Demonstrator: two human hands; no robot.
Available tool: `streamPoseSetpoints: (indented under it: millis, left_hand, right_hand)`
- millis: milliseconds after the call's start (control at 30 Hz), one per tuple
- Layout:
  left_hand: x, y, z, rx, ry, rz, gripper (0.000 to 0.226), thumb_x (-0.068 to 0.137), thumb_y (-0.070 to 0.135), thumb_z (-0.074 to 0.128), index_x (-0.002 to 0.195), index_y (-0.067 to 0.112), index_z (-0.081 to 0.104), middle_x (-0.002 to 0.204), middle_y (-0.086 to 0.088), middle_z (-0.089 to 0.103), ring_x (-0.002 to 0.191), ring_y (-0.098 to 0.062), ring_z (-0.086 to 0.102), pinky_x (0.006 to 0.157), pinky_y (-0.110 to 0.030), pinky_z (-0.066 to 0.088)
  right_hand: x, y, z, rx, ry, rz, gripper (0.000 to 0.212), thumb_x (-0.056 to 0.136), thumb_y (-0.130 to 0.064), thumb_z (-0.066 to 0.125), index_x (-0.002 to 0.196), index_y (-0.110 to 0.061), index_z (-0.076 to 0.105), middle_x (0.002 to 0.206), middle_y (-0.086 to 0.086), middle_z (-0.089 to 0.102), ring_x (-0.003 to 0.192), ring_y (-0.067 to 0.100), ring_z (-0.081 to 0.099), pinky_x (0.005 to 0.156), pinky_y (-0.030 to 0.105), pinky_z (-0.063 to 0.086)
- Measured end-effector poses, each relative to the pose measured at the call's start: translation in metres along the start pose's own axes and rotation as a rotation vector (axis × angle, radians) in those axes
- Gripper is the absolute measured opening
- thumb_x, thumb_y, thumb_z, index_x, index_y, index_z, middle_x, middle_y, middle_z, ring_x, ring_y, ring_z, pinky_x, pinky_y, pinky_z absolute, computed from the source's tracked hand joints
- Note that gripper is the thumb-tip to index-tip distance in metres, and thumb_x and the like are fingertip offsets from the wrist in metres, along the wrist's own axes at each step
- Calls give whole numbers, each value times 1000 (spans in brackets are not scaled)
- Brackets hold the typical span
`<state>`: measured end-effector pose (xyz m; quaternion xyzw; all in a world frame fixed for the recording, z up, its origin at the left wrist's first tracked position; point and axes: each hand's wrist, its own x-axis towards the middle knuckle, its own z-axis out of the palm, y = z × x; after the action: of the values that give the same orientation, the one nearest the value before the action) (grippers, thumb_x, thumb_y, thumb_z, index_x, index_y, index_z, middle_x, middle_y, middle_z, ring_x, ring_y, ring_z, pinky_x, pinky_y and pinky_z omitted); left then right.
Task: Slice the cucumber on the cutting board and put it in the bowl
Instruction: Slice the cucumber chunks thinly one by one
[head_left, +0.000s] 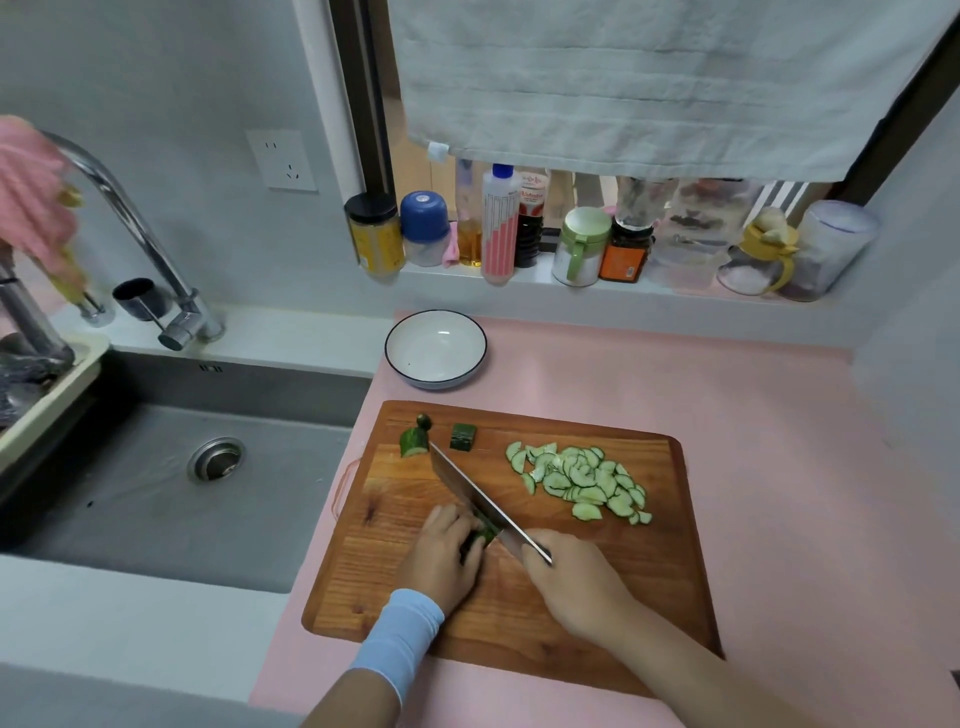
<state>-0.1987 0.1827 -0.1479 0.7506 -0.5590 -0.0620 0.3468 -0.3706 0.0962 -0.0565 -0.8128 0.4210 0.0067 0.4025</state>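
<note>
Many thin, pale-green cucumber slices (579, 480)

The pink tabletop (753, 405) lies bare to the right of the cutting board (623, 571) and in the strip between the board's far edge and the bowl (410, 343). The way from the pile of slices (579, 480) to the bowl is open. The knife (467, 486), gripped by the right hand (576, 582), slants across the board's left half up to an end piece (414, 442). It fences the left hand (441, 558), which is holding the cucumber (485, 535), off from the pile. Behind the bowl, bottles (500, 223) crowd the windowsill under a hanging towel (649, 88). The sink (156, 499) drops away to the left.
</note>
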Motion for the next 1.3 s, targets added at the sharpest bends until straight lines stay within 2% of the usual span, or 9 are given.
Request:
streamPoseSetpoints:
  millis: [133,267,367,567,800,967,1067,1133,1300]
  left_hand:
    - [3,2,-3,-9,-14,17,13,78,8,73,88,14,66,90,5,59,87,-11,50,82,-15,40]
    - [7,3,-5,-10,-34,0,14,76,8,69,86,16,63,90,8,56,87,-6,46,85,-8,33]
    - [9,3,-5,-14,-48,-6,15,75,8,68,84,16,61,90,9,55,87,-4,44,86,-7,32]
    - [8,2,-4,-25,-48,-12,15,74,8,69,85,16,61,90,8,57,88,-7,48,84,-8,34]
    - [6,1,-3,-41,-33,-7,15,76,9,69,87,17,62,92,9,57,88,-4,47,85,-6,34]
    - [4,-2,0,-52,-29,-21,15,77,11,69,89,18,63,93,10,58,89,-4,49,86,-5,33]
    - [3,-4,2,-47,-20,-18,14,78,11,70,90,17,64,95,8,60,92,-7,52,88,-6,34]
    - [1,-4,2,-46,-6,-17,14,79,12,69,91,17,65,96,8,60,93,-8,52,89,-8,35]
    - [-8,-1,6,-29,72,51,10,86,16,63,96,12,65,99,3,60,94,-12,52,87,-19,43]
  right_hand:
    - [-1,-2,-2,-21,18,-5,27,101,-40,43,79,-39,58,72,-8,66,73,12,63,69,33,48]
    - [-5,-7,-4,-21,20,-5,28,102,-36,41,80,-29,57,69,-5,64,68,12,61,64,33,47]
    - [-6,-7,-4,-35,13,10,29,102,-36,41,78,-29,55,67,-4,63,66,15,61,65,36,49]
    - [-7,-9,-4,-36,-2,25,34,103,-32,40,71,-29,50,65,-5,59,63,12,55,59,30,41]
    - [-1,-13,-11,-71,-42,38,32,102,-33,39,80,-19,57,74,2,67,70,19,64,68,41,52]
    - [9,-13,-5,-58,-76,35,32,103,-33,41,79,-19,58,72,2,66,66,19,62,64,37,48]
    - [19,-12,3,-34,-89,32,34,104,-35,44,73,-26,54,71,-1,65,65,16,60,64,34,48]
    - [23,-10,7,-18,-72,34,34,104,-37,45,76,-24,57,73,-1,68,69,16,63,67,34,50]
    - [23,-5,13,-25,-30,11,34,104,-38,45,75,-23,56,68,0,65,60,12,56,60,31,45]
